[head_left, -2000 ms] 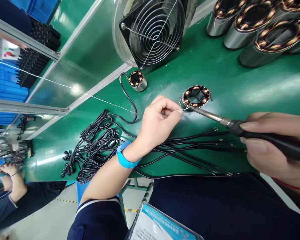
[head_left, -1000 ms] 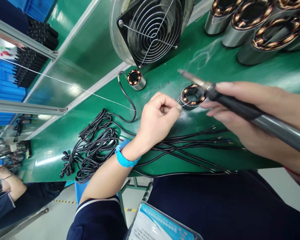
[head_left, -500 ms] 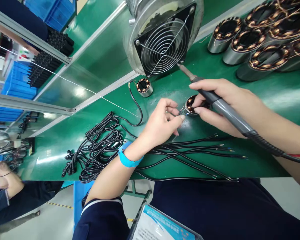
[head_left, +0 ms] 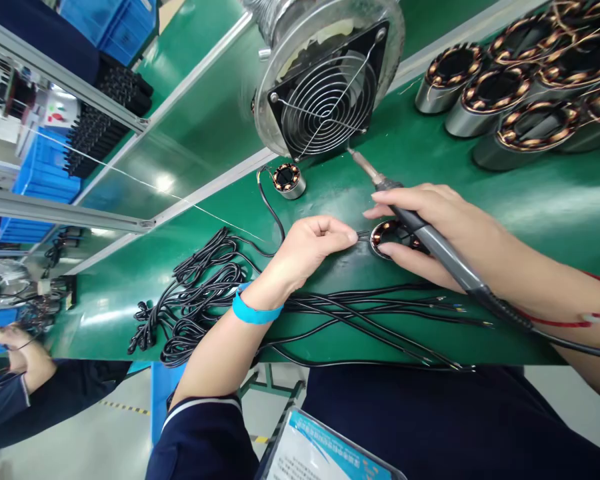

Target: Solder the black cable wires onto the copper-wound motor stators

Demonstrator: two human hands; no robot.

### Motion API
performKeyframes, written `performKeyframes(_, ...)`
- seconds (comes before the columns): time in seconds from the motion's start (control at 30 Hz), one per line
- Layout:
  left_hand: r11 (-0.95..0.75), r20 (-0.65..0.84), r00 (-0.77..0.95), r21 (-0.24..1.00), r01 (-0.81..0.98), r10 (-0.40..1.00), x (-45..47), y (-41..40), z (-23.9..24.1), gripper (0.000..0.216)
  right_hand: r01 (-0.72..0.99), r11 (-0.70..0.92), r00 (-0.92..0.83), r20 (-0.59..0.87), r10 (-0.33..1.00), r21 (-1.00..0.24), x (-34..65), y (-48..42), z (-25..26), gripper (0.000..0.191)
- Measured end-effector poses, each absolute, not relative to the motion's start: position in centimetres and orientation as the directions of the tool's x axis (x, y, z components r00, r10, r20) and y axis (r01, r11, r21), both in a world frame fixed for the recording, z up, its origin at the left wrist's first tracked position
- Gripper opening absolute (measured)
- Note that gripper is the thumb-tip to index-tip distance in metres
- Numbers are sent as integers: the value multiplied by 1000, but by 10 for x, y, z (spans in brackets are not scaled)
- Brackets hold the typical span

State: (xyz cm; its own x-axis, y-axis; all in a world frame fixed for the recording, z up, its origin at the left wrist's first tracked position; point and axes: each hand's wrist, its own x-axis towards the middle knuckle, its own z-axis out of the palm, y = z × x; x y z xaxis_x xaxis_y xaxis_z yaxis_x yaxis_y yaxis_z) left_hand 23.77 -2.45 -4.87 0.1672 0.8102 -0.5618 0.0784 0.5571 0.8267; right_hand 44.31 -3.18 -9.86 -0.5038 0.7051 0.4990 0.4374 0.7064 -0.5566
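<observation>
My left hand (head_left: 310,248), with a blue wristband, is closed in a pinch on thin wire leads beside a small copper-wound stator (head_left: 393,236) lying on the green bench. My right hand (head_left: 430,223) rests over that stator and grips a soldering iron (head_left: 425,230), whose metal tip points up and away toward the fan (head_left: 325,93). Fingers of the right hand touch the stator's rim. A thin solder wire (head_left: 130,177) runs in from the left toward my left hand.
A bundle of black cables (head_left: 200,293) lies across the green bench (head_left: 480,193) in front of me. A second small stator (head_left: 287,180) with a black lead sits below the fan. Several larger stators (head_left: 510,87) stand at the back right. Another person's hand (head_left: 5,340) shows at far left.
The soldering iron lifted off the stator and swung so its tip points toward the fan. My right hand came down onto the stator. My left hand kept its pinch beside it.
</observation>
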Motion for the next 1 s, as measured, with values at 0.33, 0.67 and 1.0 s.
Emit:
performKeyframes(0.33, 616, -608, 328, 782, 93, 723, 235, -24, -51, 18, 533, 708, -421, 581, 696, -463, 433, -36, -100, 39)
performKeyframes(0.67, 50, -243, 293, 841, 538, 925, 233, -22, -51, 19, 561, 519, -211, 495, 843, -645, 425, -43, -96, 39)
performKeyframes(1.0, 154, -296, -52, 333, 930, 954, 191, 16, -33, 54, 650, 426, -125, 464, 877, -629, 451, -35, -91, 39)
